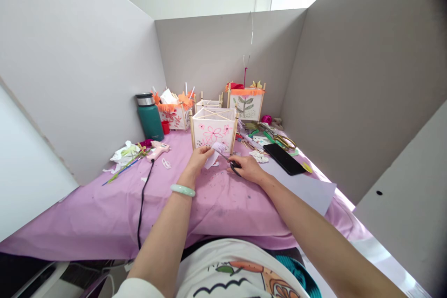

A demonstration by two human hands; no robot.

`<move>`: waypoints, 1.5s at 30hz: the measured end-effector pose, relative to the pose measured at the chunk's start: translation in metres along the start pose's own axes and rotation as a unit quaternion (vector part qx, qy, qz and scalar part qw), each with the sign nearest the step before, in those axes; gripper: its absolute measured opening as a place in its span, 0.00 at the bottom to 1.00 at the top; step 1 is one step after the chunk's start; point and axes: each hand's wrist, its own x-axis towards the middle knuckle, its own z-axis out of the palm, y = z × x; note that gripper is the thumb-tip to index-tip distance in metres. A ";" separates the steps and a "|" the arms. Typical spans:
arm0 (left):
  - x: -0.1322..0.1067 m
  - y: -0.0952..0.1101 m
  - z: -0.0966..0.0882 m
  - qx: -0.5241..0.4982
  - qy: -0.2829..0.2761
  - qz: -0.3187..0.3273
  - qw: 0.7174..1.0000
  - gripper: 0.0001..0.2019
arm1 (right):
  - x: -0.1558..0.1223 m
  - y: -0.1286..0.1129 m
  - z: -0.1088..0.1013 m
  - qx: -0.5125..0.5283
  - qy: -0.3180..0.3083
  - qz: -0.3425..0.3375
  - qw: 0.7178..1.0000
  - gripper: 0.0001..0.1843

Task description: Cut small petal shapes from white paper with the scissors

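My left hand point(200, 158) pinches a small piece of pale lilac paper point(210, 160), whose upper end looks cut into a fringe. In my right hand point(247, 168) is a pair of scissors point(234, 165) with dark handles, its blades pointing left and reaching the paper. I cannot tell whether the blades are apart. Just behind both hands stands a square paper lantern point(214, 126) with wooden stick corners, crossed sticks on top and pink flowers drawn on its front.
A hot glue gun point(159, 150) and green bottle point(150, 117) stand left. Behind are more decorated lanterns point(247, 104). A black phone point(284, 159) lies right on a lilac paper sheet point(307, 191), near gold-handled scissors point(286, 141). Grey partitions point(226, 51) enclose the purple-covered table point(240, 214).
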 end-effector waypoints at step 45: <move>-0.003 0.005 0.002 -0.037 -0.001 -0.008 0.999 0.17 | -0.001 -0.004 -0.001 0.019 -0.009 -0.002 1.000 0.16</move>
